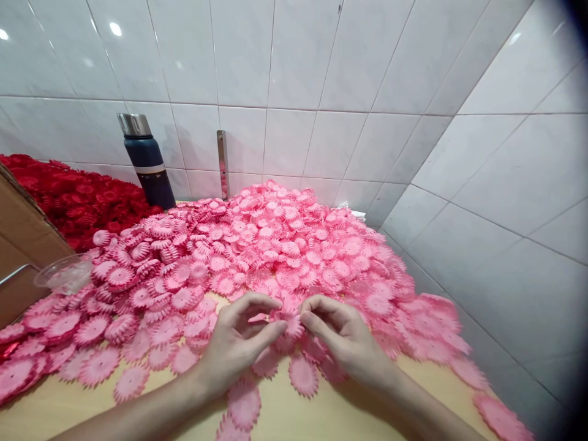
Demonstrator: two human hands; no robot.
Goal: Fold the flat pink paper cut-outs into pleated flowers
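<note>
My left hand (pixel 239 340) and my right hand (pixel 342 334) meet above the wooden table (pixel 367 404), fingertips pinching one pink serrated flower piece (pixel 288 321) between them. Behind the hands rises a big heap of the same pink flower pieces (pixel 275 245), spreading left and right. A few loose pink pieces (pixel 303 375) lie flat on the table just under my wrists.
A dark blue flask (pixel 147 162) with a steel cap stands at the tiled wall. A pile of red flower pieces (pixel 73 196) lies at the far left beside a cardboard box (pixel 21 245). A clear plastic cup (pixel 64 274) sits on its side by the box.
</note>
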